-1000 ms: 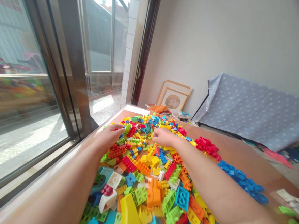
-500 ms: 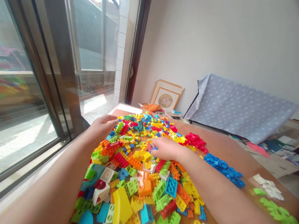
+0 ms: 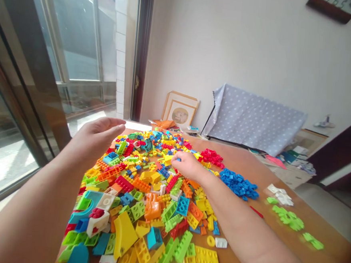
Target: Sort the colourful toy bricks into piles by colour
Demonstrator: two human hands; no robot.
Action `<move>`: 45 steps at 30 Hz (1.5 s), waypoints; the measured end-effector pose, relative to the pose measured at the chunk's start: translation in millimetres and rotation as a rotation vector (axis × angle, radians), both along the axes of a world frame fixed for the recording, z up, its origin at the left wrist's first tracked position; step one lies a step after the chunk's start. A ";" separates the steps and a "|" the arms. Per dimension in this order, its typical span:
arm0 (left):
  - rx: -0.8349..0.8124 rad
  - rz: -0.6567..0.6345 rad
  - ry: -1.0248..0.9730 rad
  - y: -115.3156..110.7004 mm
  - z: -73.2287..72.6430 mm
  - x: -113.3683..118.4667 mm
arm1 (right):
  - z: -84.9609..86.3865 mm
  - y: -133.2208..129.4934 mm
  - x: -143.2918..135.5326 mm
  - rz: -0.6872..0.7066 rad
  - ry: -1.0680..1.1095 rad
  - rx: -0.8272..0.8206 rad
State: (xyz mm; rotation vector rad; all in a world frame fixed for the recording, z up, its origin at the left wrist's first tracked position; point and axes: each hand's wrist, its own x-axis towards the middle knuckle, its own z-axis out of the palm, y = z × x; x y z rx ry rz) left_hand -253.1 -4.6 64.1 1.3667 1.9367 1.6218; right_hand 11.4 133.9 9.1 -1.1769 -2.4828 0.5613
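Note:
A big heap of mixed toy building bricks (image 3: 148, 177) spreads down the table in front of me. My left hand (image 3: 99, 132) hovers over the heap's far left edge, its fingers stretched out and the thumb apart, with nothing visible in it. Over the middle of the heap, my right hand (image 3: 187, 164) has its fingers curled together. A small yellow brick (image 3: 168, 160) shows right at its fingertips; whether it is gripped I cannot tell. To the right of that hand lie separate piles of red bricks (image 3: 212, 158) and blue bricks (image 3: 238, 184).
White bricks (image 3: 281, 195) and light green bricks (image 3: 288, 218) lie in small groups on the brown tabletop (image 3: 276, 242) at right. A glass sliding door (image 3: 79, 40) borders the left side. Behind stand picture frames (image 3: 180, 107) and a dotted grey cloth (image 3: 254, 117).
My view has swung right. My left hand appears lifted a little, its thumb and fingers farther apart. My right hand has shifted slightly toward the far side, its fingers still curled.

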 end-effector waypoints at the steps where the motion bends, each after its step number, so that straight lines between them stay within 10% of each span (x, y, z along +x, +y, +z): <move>1: 0.003 -0.012 0.013 0.0 0.8 2.4 | 0.1 0.8 4.2 -0.021 0.022 0.010; 21: 0.054 -0.009 0.055 -4.7 13.8 15.1 | 0.1 20.6 -33.9 0.224 -0.629 0.272; 45: 0.108 -0.021 0.046 -3.6 15.3 23.1 | -5.8 35.9 -41.1 0.177 -0.498 0.241</move>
